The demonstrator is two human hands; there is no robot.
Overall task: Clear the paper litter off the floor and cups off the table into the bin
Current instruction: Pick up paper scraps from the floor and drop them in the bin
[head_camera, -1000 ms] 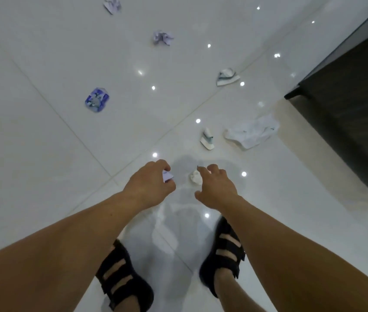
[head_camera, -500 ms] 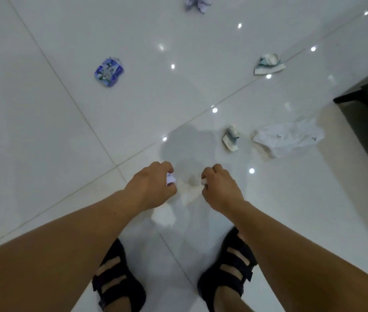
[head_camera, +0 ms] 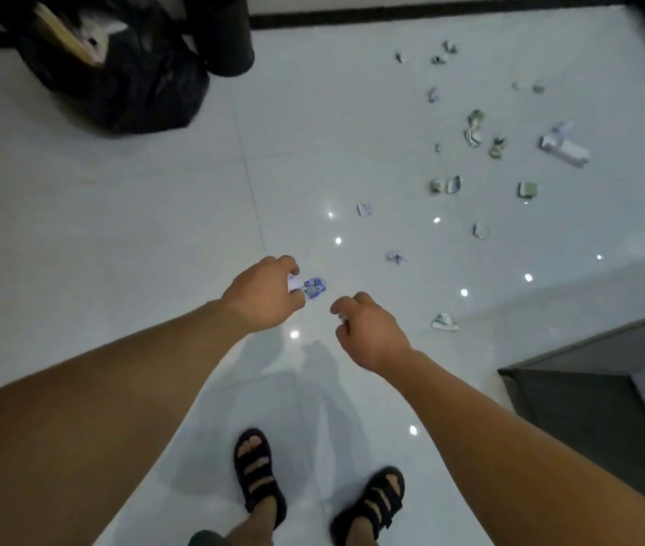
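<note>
The view has lifted from the floor, and the black bin bag now shows far left. The left hand pinches a white-purple scrap. The right hand curls round a barely visible white scrap. This looks like the carrying step, so next is a walk left to drop both. Roughly sixteen paper scraps lie far right, one blue wrapper is near the left hand, and no cups are in view.
</note>
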